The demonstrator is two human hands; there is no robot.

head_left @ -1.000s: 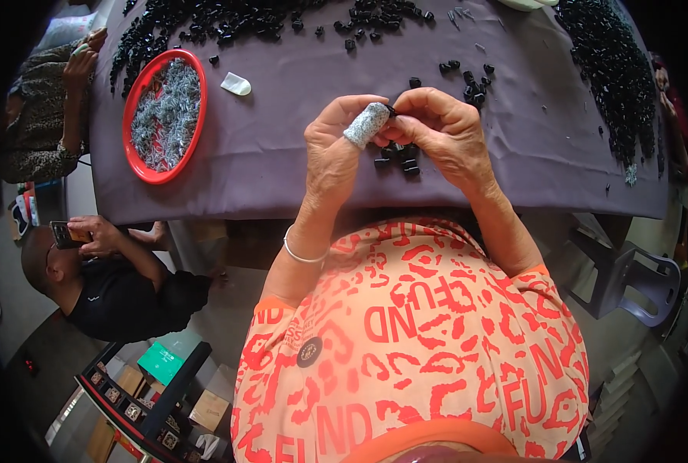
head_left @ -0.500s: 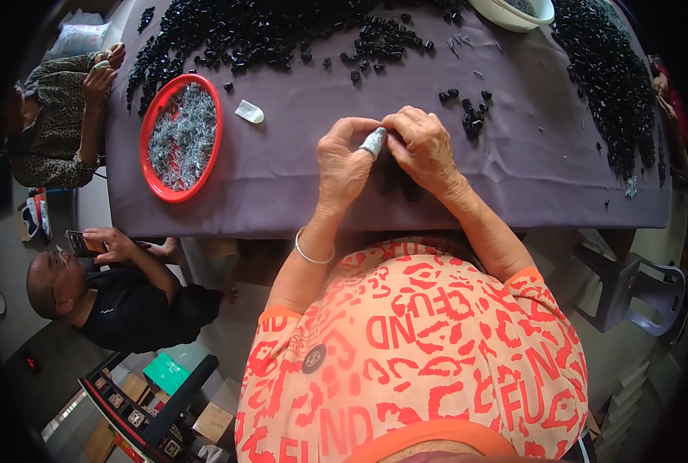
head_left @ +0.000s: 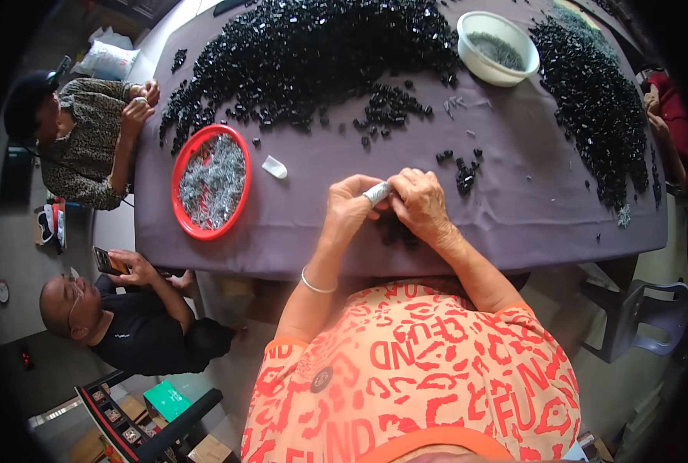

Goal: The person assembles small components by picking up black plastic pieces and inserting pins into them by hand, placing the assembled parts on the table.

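Note:
My left hand (head_left: 349, 207) and my right hand (head_left: 423, 204) meet over the near part of the table, fingertips pinched together. Whatever sits between them is too small and covered to make out. A whitish-grey cover (head_left: 376, 193) wraps my left thumb. Beneath and beside my hands lie a few dark pieces (head_left: 396, 230), partly hidden. Just beyond my right hand is a small cluster of shiny black pieces (head_left: 465, 179). To the left, a red round tray (head_left: 176, 189) holds many thin, clear-grey pieces (head_left: 214, 176), with a white finger cover (head_left: 274, 167) beside it.
A large heap of black pieces (head_left: 305, 65) spreads across the far side of the purple-grey tablecloth (head_left: 321, 147). Another heap (head_left: 595, 116) lies at the right, near a white bowl (head_left: 489, 71) of grey bits. People sit along both sides. A grey plastic chair (head_left: 649, 316) stands at right.
The view has shifted, so the table sits lower and more of the far heap and the bowl show. My hands stay pinched together, with the thumb cover turned slightly.

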